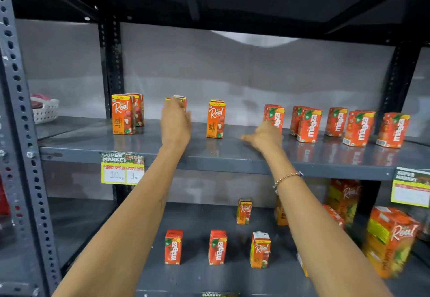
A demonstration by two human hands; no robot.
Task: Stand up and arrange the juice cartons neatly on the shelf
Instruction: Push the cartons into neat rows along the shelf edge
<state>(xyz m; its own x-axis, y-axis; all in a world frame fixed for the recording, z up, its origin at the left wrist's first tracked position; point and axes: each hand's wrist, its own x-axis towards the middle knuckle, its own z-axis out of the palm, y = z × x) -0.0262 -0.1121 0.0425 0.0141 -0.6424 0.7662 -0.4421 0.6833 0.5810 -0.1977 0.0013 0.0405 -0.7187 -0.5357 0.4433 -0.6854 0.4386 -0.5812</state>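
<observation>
1. On the grey metal shelf (209,154), the Real litchi carton (216,119) stands upright near the middle; every place below is given from it.
2. Left of it, the person's left hand (175,124) is closed around another small carton (180,100), of which only the top shows above the fingers; that carton stands upright.
3. Further left, two more Real cartons (123,114) stand upright, one just behind the other.
4. Right of the litchi carton, the right hand (264,137) rests low over the shelf with the thumb stretched out to the left; its fingers lie against the nearest Maaza carton (274,116), and whether they grip it cannot be told.
5. Beyond that hand, a loose row of upright Maaza cartons (359,127) runs to the right, some turned slightly.
6. A bead bracelet (287,178) circles the right wrist.
7. Below and left of the litchi carton, a yellow-edged price tag (122,168) hangs on the shelf's front lip.
8. On the lower shelf (197,278), small Maaza and Real cartons stand apart, with large Real juice boxes (391,240) to the right.
9. Far left, a white basket (45,110) sits on the neighbouring bay.
</observation>
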